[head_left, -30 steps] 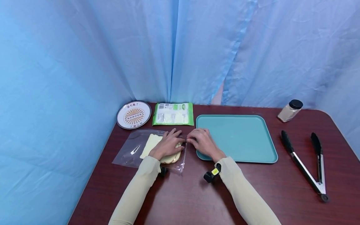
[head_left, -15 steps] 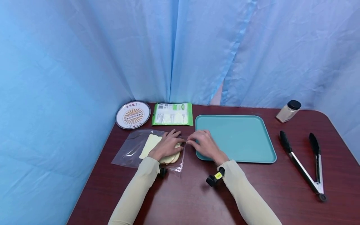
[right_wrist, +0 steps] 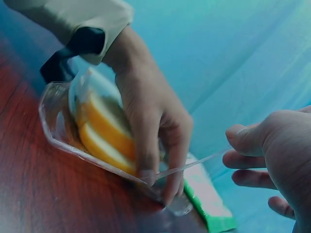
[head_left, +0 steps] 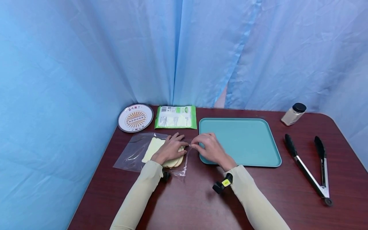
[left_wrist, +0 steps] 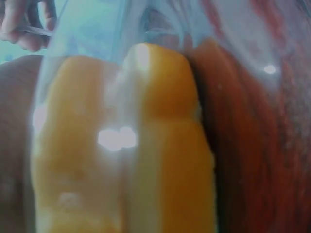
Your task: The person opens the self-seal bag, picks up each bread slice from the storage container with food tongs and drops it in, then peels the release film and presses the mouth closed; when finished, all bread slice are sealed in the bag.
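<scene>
A clear plastic bag [head_left: 129,158] with several bread slices [head_left: 152,149] inside lies flat at the left. On its right part rests my left hand [head_left: 171,149], fingers spread over the slices near the bag's edge. My right hand [head_left: 211,149] pinches plastic at that edge between thumb and forefinger, above the tray's left side. The right wrist view shows a thin stretch of plastic running from the right hand [right_wrist: 286,150] to the fingers of the left hand [right_wrist: 150,107]. Orange-brown crusts of the slices [left_wrist: 175,165] fill the left wrist view, behind shiny film.
Behind the bag are a patterned plate [head_left: 135,118] and a green-edged packet [head_left: 176,117]. A teal tray [head_left: 241,140] lies right of centre. Farther right stand a black-lidded jar [head_left: 293,114], tilted in view, and metal tongs [head_left: 309,175] lying spread. Blue curtains hang around the table.
My right wrist has shifted slightly right and toward the table's front, its fingertips staying at the bag's edge. The left hand keeps its place on the bag.
</scene>
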A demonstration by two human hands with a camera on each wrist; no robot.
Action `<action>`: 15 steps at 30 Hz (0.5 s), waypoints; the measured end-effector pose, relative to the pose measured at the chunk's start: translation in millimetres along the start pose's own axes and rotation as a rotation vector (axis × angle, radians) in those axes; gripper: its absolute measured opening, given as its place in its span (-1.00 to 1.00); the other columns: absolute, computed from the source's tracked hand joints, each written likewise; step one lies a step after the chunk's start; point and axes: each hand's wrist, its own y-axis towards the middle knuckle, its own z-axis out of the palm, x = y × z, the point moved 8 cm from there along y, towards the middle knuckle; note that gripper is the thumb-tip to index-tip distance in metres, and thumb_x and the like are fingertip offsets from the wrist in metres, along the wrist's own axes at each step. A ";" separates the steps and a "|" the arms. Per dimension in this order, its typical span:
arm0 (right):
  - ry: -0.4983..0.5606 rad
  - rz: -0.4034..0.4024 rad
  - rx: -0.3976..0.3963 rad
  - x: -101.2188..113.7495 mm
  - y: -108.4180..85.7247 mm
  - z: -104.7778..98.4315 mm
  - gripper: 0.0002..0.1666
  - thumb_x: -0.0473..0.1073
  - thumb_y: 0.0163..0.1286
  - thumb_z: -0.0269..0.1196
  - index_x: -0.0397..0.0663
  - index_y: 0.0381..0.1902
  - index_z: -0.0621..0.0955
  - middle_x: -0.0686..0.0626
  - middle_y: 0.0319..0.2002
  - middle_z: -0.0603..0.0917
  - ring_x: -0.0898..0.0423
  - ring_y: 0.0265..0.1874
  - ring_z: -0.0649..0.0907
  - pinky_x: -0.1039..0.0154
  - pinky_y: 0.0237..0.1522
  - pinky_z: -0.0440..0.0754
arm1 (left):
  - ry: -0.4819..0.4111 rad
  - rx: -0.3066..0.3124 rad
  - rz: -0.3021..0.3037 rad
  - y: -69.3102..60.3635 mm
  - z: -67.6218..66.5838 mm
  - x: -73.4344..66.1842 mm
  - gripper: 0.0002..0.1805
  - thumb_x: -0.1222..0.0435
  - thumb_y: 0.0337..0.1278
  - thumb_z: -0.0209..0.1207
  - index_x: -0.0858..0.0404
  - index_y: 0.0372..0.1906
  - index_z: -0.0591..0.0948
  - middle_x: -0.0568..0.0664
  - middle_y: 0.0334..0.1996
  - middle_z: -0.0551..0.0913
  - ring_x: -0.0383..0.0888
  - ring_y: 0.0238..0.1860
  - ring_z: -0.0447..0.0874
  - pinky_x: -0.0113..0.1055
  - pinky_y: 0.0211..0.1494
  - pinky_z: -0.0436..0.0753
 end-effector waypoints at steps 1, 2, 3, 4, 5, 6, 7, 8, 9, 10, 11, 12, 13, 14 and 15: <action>0.004 -0.005 -0.002 1.8 1.2 -1.8 -0.95 -0.17 0.27 0.41 0.01 -0.30 0.76 0.07 -0.34 0.80 0.12 -0.28 0.72 -0.03 -0.06 0.55 | 0.004 0.003 -0.002 0.1 0.2 0.0 -0.62 0.12 0.38 0.17 0.06 0.23 0.65 0.17 0.48 0.37 0.26 0.58 0.13 0.28 0.55 0.16; 0.013 -0.008 -0.003 3.3 2.4 -3.7 -0.95 -0.18 0.27 0.41 0.00 -0.30 0.76 0.06 -0.34 0.80 0.12 -0.29 0.72 -0.03 -0.06 0.56 | 0.007 0.006 -0.003 0.0 0.6 0.1 -0.62 0.12 0.38 0.17 0.06 0.23 0.65 0.17 0.48 0.37 0.25 0.58 0.13 0.28 0.56 0.16; 0.021 -0.011 -0.003 5.0 3.6 -5.5 -0.95 -0.19 0.27 0.41 -0.01 -0.31 0.76 0.06 -0.34 0.80 0.11 -0.29 0.72 -0.04 -0.07 0.57 | 0.009 0.005 -0.003 0.0 0.7 0.0 -0.61 0.12 0.38 0.17 0.06 0.23 0.65 0.17 0.48 0.37 0.25 0.58 0.13 0.28 0.55 0.16; 0.031 -0.013 -0.002 6.8 4.9 -7.4 -0.95 -0.19 0.27 0.41 -0.02 -0.31 0.77 0.05 -0.34 0.80 0.12 -0.30 0.72 -0.04 -0.07 0.59 | 0.010 0.007 -0.004 0.0 1.0 0.1 -0.61 0.12 0.38 0.17 0.06 0.23 0.65 0.17 0.48 0.37 0.25 0.58 0.13 0.28 0.56 0.16; 0.042 -0.013 0.001 8.2 6.0 -9.0 -0.96 -0.20 0.27 0.41 -0.02 -0.31 0.77 0.05 -0.35 0.80 0.12 -0.31 0.72 -0.03 -0.07 0.60 | 0.012 0.008 -0.003 0.0 1.3 0.0 -0.61 0.12 0.38 0.17 0.06 0.24 0.64 0.17 0.48 0.37 0.25 0.58 0.13 0.28 0.56 0.16; 0.049 -0.016 0.003 10.1 7.2 -10.7 -0.96 -0.20 0.28 0.40 -0.02 -0.30 0.77 0.05 -0.35 0.80 0.13 -0.32 0.72 -0.03 -0.08 0.61 | 0.012 0.007 -0.002 0.0 1.4 -0.2 -0.61 0.13 0.37 0.18 0.06 0.24 0.64 0.17 0.48 0.37 0.25 0.58 0.13 0.28 0.56 0.16; 0.062 -0.019 0.005 12.0 8.5 -12.4 -0.95 -0.20 0.28 0.40 -0.02 -0.30 0.77 0.05 -0.35 0.80 0.13 -0.33 0.72 -0.02 -0.08 0.62 | 0.014 0.008 -0.001 0.1 1.6 -0.3 -0.60 0.13 0.37 0.18 0.06 0.24 0.64 0.17 0.48 0.37 0.25 0.58 0.13 0.29 0.56 0.16; 0.072 -0.021 0.007 13.9 9.6 -14.0 -0.95 -0.20 0.29 0.40 -0.04 -0.30 0.77 0.05 -0.35 0.80 0.14 -0.34 0.72 -0.02 -0.09 0.62 | 0.013 0.006 0.001 0.1 1.4 -0.5 -0.60 0.13 0.37 0.18 0.06 0.24 0.64 0.17 0.48 0.38 0.26 0.57 0.13 0.29 0.55 0.16; 0.077 -0.026 0.008 16.0 10.6 -15.7 -0.94 -0.21 0.29 0.40 -0.05 -0.30 0.78 0.05 -0.35 0.80 0.14 -0.34 0.72 -0.01 -0.09 0.62 | 0.015 0.005 0.002 0.1 1.3 -0.7 -0.60 0.13 0.36 0.19 0.05 0.24 0.64 0.18 0.47 0.38 0.26 0.57 0.14 0.30 0.55 0.16; 0.083 -0.032 0.007 18.1 11.7 -17.6 -0.94 -0.20 0.29 0.40 -0.06 -0.30 0.77 0.05 -0.35 0.80 0.14 -0.34 0.72 0.00 -0.09 0.62 | 0.015 0.004 0.003 0.2 1.0 -0.9 -0.60 0.13 0.36 0.19 0.05 0.24 0.64 0.18 0.47 0.38 0.26 0.57 0.14 0.30 0.55 0.17; 0.086 -0.038 0.006 20.3 12.7 -19.4 -0.94 -0.21 0.29 0.40 -0.06 -0.30 0.77 0.04 -0.35 0.80 0.15 -0.35 0.72 0.00 -0.10 0.62 | 0.017 0.002 0.006 0.4 0.8 -1.1 -0.60 0.13 0.35 0.20 0.05 0.24 0.64 0.18 0.47 0.39 0.26 0.57 0.15 0.31 0.54 0.17; 0.087 -0.044 0.005 22.5 13.8 -21.3 -0.94 -0.21 0.30 0.39 -0.07 -0.30 0.77 0.04 -0.35 0.80 0.15 -0.35 0.72 0.01 -0.10 0.62 | 0.019 0.002 0.007 0.5 0.6 -1.2 -0.59 0.13 0.34 0.20 0.05 0.24 0.64 0.18 0.46 0.39 0.26 0.56 0.16 0.31 0.54 0.18; 0.089 -0.050 0.003 24.5 14.8 -23.3 -0.94 -0.21 0.29 0.40 -0.07 -0.30 0.77 0.04 -0.35 0.81 0.14 -0.34 0.72 0.01 -0.10 0.61 | 0.021 0.002 0.007 0.6 0.4 -1.3 -0.59 0.12 0.34 0.21 0.04 0.25 0.64 0.18 0.46 0.40 0.26 0.56 0.16 0.31 0.54 0.18; 0.089 -0.055 0.000 26.6 15.8 -25.4 -0.94 -0.22 0.29 0.40 -0.07 -0.30 0.77 0.04 -0.35 0.81 0.14 -0.33 0.73 0.01 -0.10 0.62 | 0.021 0.002 0.008 0.8 0.3 -1.3 -0.58 0.12 0.33 0.22 0.04 0.25 0.64 0.18 0.46 0.40 0.26 0.56 0.16 0.32 0.53 0.18; 0.092 -0.060 -0.003 28.6 16.7 -27.5 -0.95 -0.22 0.29 0.40 -0.07 -0.30 0.77 0.04 -0.35 0.81 0.14 -0.33 0.73 0.01 -0.10 0.62 | 0.023 0.003 0.008 1.0 0.3 -1.3 -0.58 0.11 0.33 0.22 0.03 0.26 0.63 0.18 0.46 0.40 0.26 0.56 0.16 0.31 0.54 0.18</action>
